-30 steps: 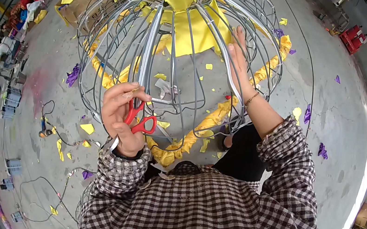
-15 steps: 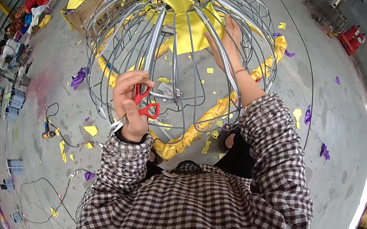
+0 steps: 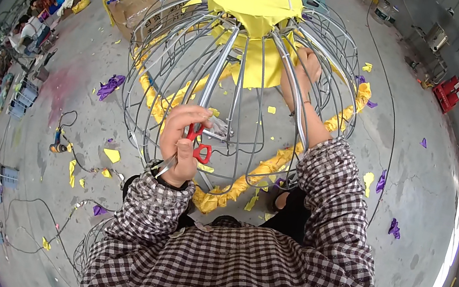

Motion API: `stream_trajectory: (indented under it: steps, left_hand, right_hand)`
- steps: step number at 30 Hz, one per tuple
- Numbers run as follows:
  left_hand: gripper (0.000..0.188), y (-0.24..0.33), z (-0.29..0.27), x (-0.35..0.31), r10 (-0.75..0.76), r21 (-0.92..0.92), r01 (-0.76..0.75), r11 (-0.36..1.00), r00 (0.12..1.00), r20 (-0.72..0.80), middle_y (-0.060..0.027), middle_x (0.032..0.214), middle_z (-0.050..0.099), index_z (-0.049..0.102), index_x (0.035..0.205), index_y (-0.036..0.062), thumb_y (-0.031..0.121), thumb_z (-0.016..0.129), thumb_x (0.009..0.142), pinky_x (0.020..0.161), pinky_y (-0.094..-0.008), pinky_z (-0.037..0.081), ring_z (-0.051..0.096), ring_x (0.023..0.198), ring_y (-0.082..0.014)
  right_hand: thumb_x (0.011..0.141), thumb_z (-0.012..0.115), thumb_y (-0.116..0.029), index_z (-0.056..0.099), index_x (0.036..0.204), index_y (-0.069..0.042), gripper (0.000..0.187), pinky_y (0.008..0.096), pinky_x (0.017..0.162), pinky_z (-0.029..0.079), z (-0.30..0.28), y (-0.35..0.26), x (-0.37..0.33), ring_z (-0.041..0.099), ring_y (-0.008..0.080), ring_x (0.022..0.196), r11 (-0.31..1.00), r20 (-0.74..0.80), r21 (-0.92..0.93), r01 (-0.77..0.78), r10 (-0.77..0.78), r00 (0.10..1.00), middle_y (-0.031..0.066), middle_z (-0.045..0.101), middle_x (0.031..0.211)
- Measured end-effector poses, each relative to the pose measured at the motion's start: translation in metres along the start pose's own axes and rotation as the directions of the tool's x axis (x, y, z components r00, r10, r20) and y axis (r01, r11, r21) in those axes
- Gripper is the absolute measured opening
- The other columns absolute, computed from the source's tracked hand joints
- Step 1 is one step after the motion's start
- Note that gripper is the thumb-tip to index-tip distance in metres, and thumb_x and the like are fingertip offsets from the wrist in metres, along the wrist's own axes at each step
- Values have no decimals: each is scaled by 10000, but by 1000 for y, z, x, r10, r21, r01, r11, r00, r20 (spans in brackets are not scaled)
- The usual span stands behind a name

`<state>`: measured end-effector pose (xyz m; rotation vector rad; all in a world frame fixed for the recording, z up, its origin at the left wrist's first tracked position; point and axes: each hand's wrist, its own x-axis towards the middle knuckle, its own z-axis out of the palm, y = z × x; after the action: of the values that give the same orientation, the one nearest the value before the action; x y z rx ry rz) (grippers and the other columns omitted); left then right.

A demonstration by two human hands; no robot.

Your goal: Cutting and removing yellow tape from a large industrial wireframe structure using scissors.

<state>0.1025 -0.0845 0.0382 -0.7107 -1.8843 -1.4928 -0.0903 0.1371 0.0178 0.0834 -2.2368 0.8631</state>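
My left hand (image 3: 178, 142) is closed round a pair of scissors with red handles (image 3: 202, 152), its blades pointing back toward my wrist. It is at the near side of a large round frame of bent grey metal wire (image 3: 258, 107). Yellow cloth (image 3: 255, 5) covers the frame's round top, and a yellow flap (image 3: 257, 65) hangs below it. My right hand (image 3: 305, 75) reaches in among the wires to the right of this flap. Its fingers are curled; whatever they hold is hidden. Crumpled yellow cloth wraps the frame's lower ring (image 3: 270, 164).
A cardboard box (image 3: 148, 9) with yellow cloth on top stands behind the frame at left. A power drill (image 3: 57, 143) and cables lie on the floor at left. Yellow and purple scraps (image 3: 395, 228) are scattered about. A red machine (image 3: 449, 93) stands far right.
My right hand's fingers, stretched out along the yellow flap before, are now curled beside it. The view has shifted, so the frame sits lower and farther right. The left hand still holds the scissors.
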Motion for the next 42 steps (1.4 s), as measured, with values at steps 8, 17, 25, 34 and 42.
stream_trajectory:
  steps: [8,17,25,34,42]
  left_hand:
    - [559,-4,5,1,0,-5,0,1000,1000,14,-190,1120,537,487,1139,-19,505,320,1041,823,-371,500,582,901,-239]
    - [554,-3,10,2,-20,-86,16,996,999,-47,-189,1103,548,485,1135,-13,510,332,1039,824,-368,502,586,892,-234]
    - [559,-3,3,0,-36,-91,32,995,999,-37,-193,1100,550,489,1127,-13,517,334,1037,819,-371,504,587,884,-237]
    - [577,-5,3,2,-45,-78,42,996,999,-30,-188,1089,548,496,1114,-21,528,339,1031,823,-373,503,586,892,-237]
    - [611,-2,-2,2,-36,26,36,999,999,23,-180,1083,554,548,1067,-28,529,298,1038,845,-369,503,588,965,-260]
  right_hand:
    - [859,629,-101,627,997,36,194,462,928,415,-11,33,-15,505,390,1102,939,-12,73,335,-335,942,230,548,1118]
    - [857,673,-123,465,1280,61,505,475,1057,354,-3,68,-27,455,419,1218,990,44,59,126,-129,991,265,441,1340]
    - [813,761,-244,459,1259,38,608,450,1049,349,-11,27,-21,448,380,1213,969,-24,88,232,-231,973,228,478,1267]
    - [768,805,-307,565,1183,18,579,434,956,375,-5,15,-14,469,345,1120,975,-2,94,202,-203,979,177,511,1183]
    - [771,765,-241,677,768,-80,184,424,808,379,2,9,3,519,260,917,889,-49,-50,455,-457,888,68,574,933]
